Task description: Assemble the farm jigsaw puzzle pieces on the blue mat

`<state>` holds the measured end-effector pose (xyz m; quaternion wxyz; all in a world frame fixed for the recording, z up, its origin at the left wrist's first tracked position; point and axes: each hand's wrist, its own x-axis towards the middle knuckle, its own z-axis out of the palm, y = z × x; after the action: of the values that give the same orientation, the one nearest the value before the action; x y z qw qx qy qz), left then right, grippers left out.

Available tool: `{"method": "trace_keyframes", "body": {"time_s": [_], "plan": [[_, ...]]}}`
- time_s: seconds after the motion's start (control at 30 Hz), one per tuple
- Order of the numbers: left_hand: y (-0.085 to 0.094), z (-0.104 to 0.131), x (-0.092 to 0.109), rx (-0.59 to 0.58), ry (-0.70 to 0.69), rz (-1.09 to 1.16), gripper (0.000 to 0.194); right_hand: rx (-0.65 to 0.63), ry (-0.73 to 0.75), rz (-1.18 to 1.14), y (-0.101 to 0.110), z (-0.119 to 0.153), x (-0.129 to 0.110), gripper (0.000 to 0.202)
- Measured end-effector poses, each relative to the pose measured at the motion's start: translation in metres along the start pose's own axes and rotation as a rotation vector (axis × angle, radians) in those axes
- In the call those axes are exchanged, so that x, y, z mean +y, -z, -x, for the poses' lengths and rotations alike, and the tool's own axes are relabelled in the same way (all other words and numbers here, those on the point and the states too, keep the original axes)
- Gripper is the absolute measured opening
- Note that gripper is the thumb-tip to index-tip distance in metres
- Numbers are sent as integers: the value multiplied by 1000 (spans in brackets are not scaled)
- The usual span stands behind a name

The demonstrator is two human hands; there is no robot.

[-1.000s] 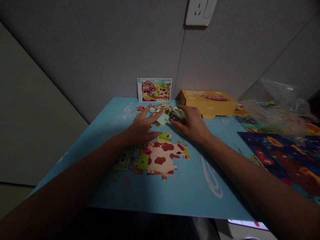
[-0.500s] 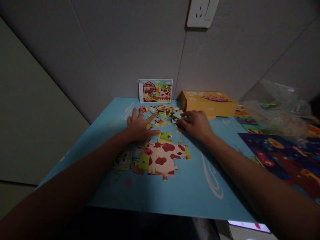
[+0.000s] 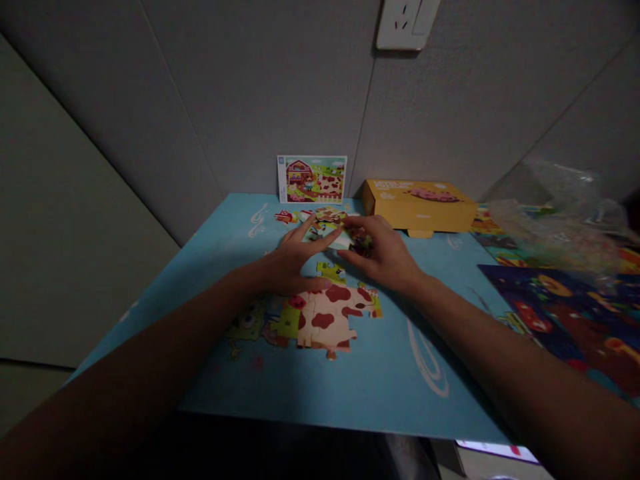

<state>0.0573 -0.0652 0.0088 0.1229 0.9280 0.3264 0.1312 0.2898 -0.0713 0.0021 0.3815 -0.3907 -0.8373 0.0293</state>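
My left hand (image 3: 293,265) is open, its fingers spread over the near edge of a heap of loose puzzle pieces (image 3: 327,215). Between the curved thumb and fingers of my right hand (image 3: 385,257) is a pale puzzle piece (image 3: 341,241); the left fingertips reach up to it. Closer to me lies a joined cow section (image 3: 325,320) of the puzzle, its upper left partly covered by my left thumb. A green puzzle piece (image 3: 330,271) sits just above the cow.
A farm picture card (image 3: 313,180) leans against the wall behind the heap. To its right stands a yellow box (image 3: 420,207). Clear plastic wrap (image 3: 560,227) and a dark blue picture sheet (image 3: 565,313) lie on the right. Everything rests around a light blue tabletop (image 3: 360,393).
My left hand has moved right, toward the right hand. The right hand has shifted slightly left and nearer with the pale piece, so the two hands now almost meet.
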Motion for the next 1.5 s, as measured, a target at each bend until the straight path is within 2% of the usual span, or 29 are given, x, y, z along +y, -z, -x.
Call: {"method": "trace_keyframes", "body": {"time_s": [0.2, 0.47, 0.63, 0.8, 0.87, 0.93, 1.1, 1.17, 1.33, 1.5], "plan": [[-1, 0, -2, -21, 49, -11, 96, -8, -60, -70, -3, 1, 8, 56], [-2, -2, -6, -12, 107, -54, 99, 25, -107, -30, -3, 1, 9, 59], [-5, -5, -9, 28, 330, -106, 96, 62, -153, 16, -2, 0, 12, 53], [-6, -7, -17, -71, 580, -191, 93, 93, -158, 15, -1, 0, 13, 50], [-5, -6, -18, -58, 622, -203, 93, 99, -138, 4, 0, 0, 11, 48], [-4, -6, -16, -13, 562, -171, 96, 113, -95, -6, 1, 0, 7, 45], [0, -4, -4, 42, 67, 28, 98, 167, 16, -72, 4, 0, 0, 43], [1, -3, -4, 41, -46, 67, 92, 144, 12, -93, 4, 0, -1, 44], [-2, -2, -13, 71, 3, 88, 90, 159, 8, -149, 3, 0, -2, 39], [1, -1, -9, 41, -116, 149, 91, 174, -2, -254, 4, 2, -4, 44]]}}
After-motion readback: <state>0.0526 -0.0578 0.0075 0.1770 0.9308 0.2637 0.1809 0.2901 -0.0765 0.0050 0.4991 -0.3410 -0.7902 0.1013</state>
